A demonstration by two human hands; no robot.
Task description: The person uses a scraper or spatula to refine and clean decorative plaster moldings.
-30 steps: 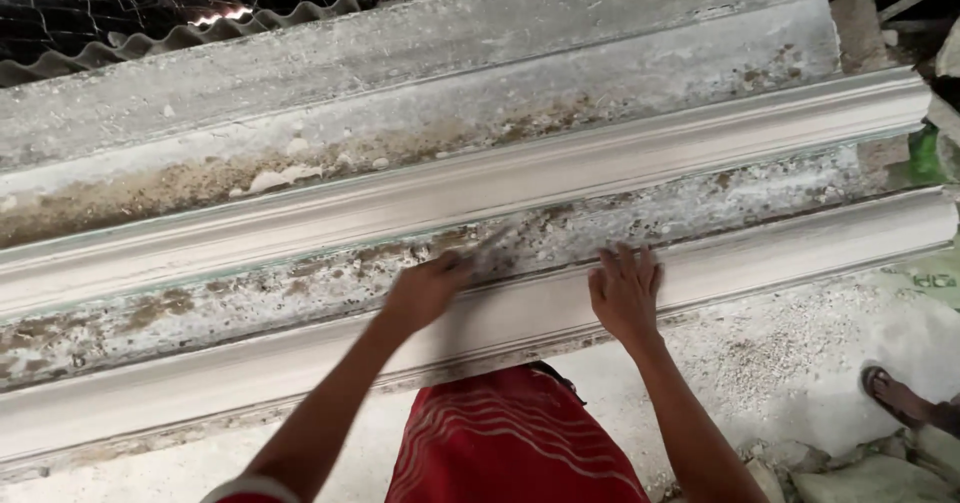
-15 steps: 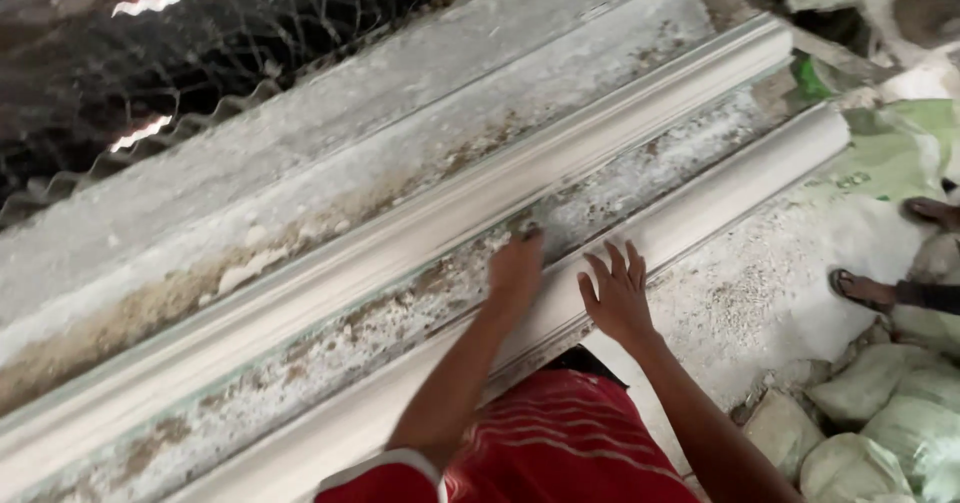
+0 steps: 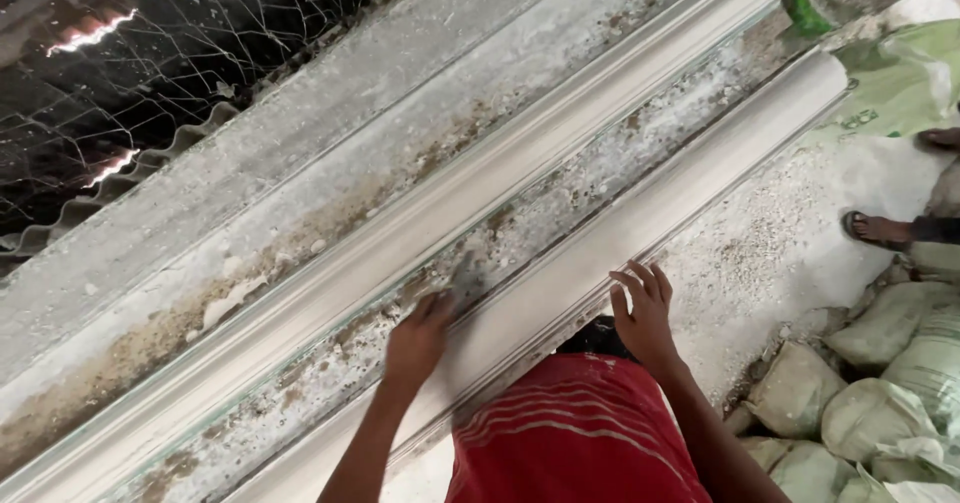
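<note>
1. Moulding (image 3: 640, 228), long and white, lies slantwise along the near edge of the crusted surface (image 3: 560, 213); we take it as our landmark.
2. Our left hand (image 3: 420, 338) rests just beyond the moulding, its grip pinching a small dark flat tool (image 3: 465, 278) held low against the surface, we judge for scraping.
3. Our right hand (image 3: 645, 318) lies spread on the moulding's near edge, fingers splayed, likely steadying it.
4. Filled sacks (image 3: 880, 383) sit on the floor, well to the right of the moulding.
</note>
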